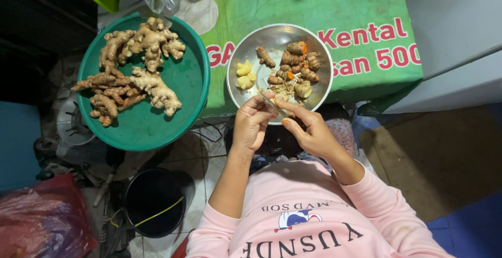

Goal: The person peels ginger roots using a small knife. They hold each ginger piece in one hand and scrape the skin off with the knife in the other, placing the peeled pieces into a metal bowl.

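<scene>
Both hands, left hand point(252, 124) and right hand point(308, 130), grip a small knife point(272, 102) at the steel bowl's point(246, 97) near rim.

Green basin point(157, 127) of tan ginger point(136, 67), silver bowl point(321, 88), pink sleeves point(376, 195)

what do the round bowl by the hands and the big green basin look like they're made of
Round bowl: likely stainless steel, going by its silvery, softly reflective surface. Green basin: probably moulded plastic, with uniform matte colour and a thick rolled rim; enamelled metal can't be ruled out.
</scene>
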